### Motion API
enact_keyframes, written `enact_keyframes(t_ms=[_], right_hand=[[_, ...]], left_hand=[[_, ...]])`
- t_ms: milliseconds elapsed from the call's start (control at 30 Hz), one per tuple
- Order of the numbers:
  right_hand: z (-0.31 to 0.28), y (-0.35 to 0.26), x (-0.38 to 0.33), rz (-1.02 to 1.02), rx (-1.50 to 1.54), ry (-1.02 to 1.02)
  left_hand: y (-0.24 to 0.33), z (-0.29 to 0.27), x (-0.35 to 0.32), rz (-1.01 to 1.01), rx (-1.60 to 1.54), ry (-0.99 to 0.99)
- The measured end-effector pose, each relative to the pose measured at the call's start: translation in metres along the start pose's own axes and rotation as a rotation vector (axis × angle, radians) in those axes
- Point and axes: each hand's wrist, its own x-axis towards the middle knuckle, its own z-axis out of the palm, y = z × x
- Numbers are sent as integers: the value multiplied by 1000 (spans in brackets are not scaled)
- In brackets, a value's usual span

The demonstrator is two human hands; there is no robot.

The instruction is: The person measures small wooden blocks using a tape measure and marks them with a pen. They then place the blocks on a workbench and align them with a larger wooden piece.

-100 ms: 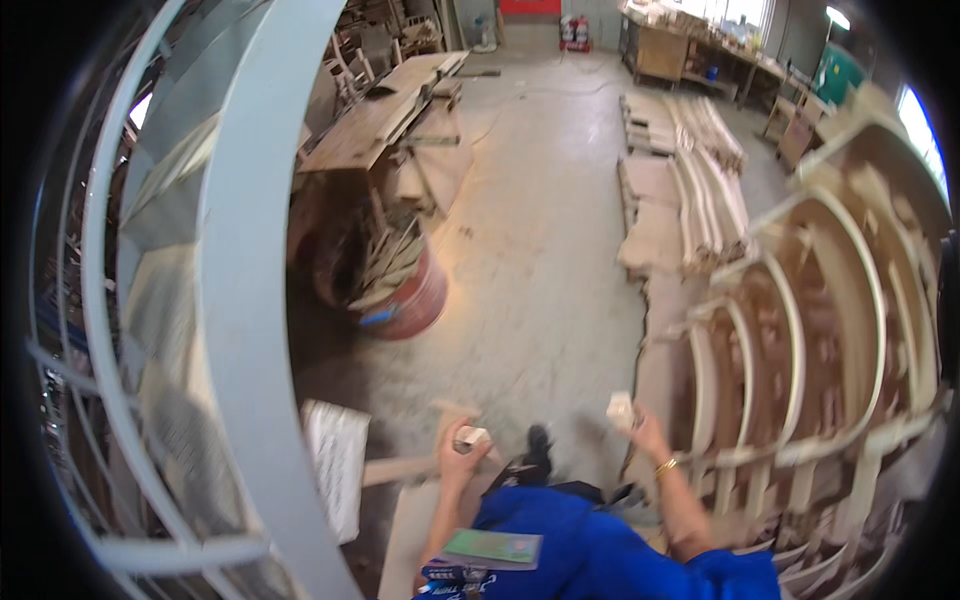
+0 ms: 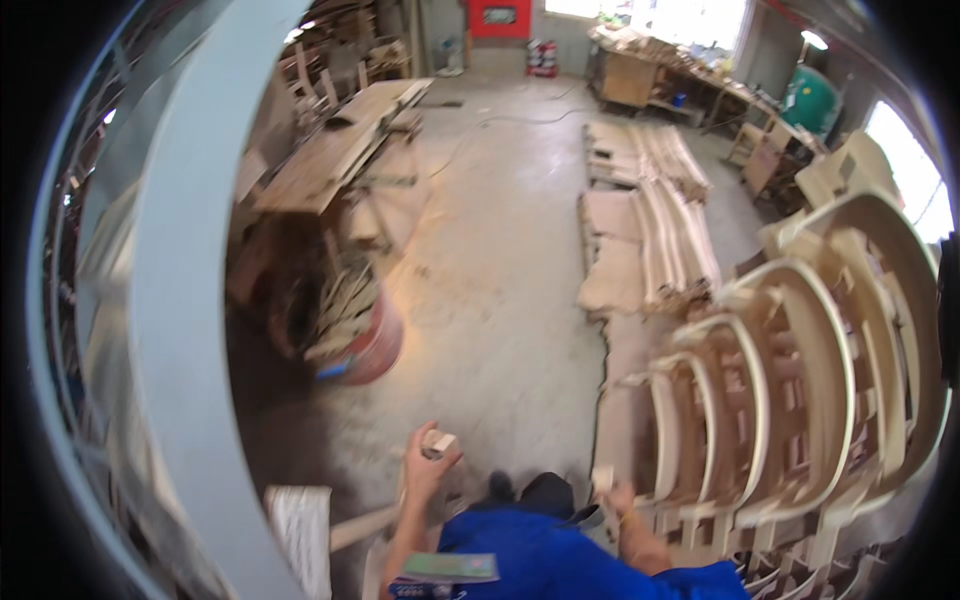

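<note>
My left hand (image 2: 423,470) is closed round a small pale wooden block (image 2: 440,443), whose end shows above the fingers. It is held out in front of me over the concrete floor (image 2: 500,350). On the other side, my right hand (image 2: 622,497) grips a second pale wooden block (image 2: 603,479), near the curved wooden frames. Both blocks are short and squarish, and the fingers hide their lower parts. The right hand is somewhat blurred. My two hands are well apart, and dark shoes (image 2: 502,487) show between them.
Curved wooden frames (image 2: 760,390) stand close on my right, with stacked wooden parts (image 2: 650,230) on the floor beyond. To the left are a grey metal structure (image 2: 190,300), a red drum (image 2: 378,345) of wood scraps and a table of boards (image 2: 340,150). A workbench (image 2: 630,75) stands far off.
The view has tilted up and shifted right, showing more of the far wall. My right hand has dropped lower and nearer my body; both hands keep their blocks.
</note>
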Motion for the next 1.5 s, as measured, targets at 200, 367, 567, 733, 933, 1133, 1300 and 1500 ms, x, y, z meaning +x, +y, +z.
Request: enact_keyframes(t_ms=[200,367,567,733,933,1133,1300,1500], right_hand=[[-81,39,30,774,-370,-229],[-29,-55,190,632,-200,-159],[22,-306,541,-66,-422,-306],[48,-573,736,-398,99,-282],[124,-708,812,-238,258,-341],[191,-788,885,-113,209,-505],[271,-907,978,-336,76,-785],[342,-1095,986,-467,53,-1230]], left_hand=[[31,74,208,20,178,-254],[8,79,385,-7,482,-190],[-6,53,538,-248,-107,-6],[-22,-6,689,-155,-37,357],[-20,-97,874,-183,762,814],[-48,-160,1045,-355,1004,826],[-40,-227,1118,-605,1090,869],[-29,-83,1199,-190,84,363]])
